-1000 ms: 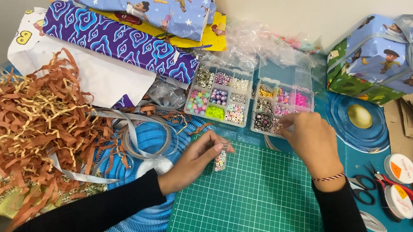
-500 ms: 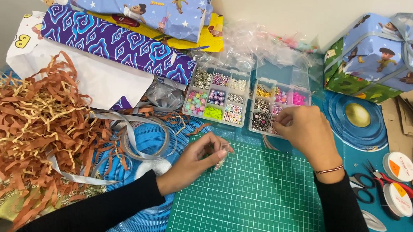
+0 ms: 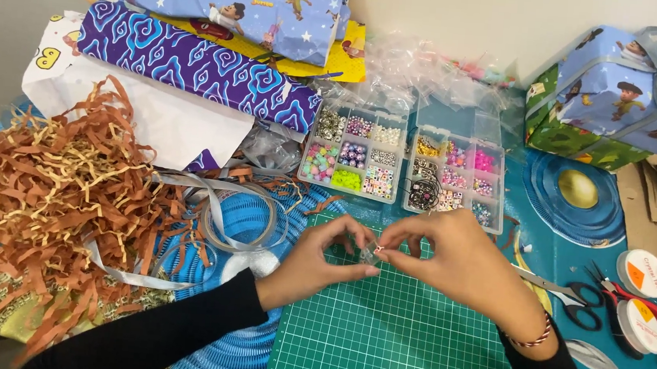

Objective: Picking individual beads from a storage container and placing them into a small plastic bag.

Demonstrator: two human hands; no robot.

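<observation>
While we work over the green cutting mat (image 3: 402, 339), with both bead boxes (image 3: 354, 157) just behind, left hand (image 3: 314, 263) and right hand (image 3: 459, 261) meet fingertip to fingertip. Both pinch shut on a small bead piece (image 3: 374, 252) just above the mat's near edge. Our call: keep wrists low, pinch light, so nothing rolls.

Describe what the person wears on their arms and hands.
Both arms are covered by long black sleeves down to the wrists. The left hand is bare, with no ring or band visible. The right hand is bare too, with a red-and-white twisted cord bracelet at its wrist.
</observation>
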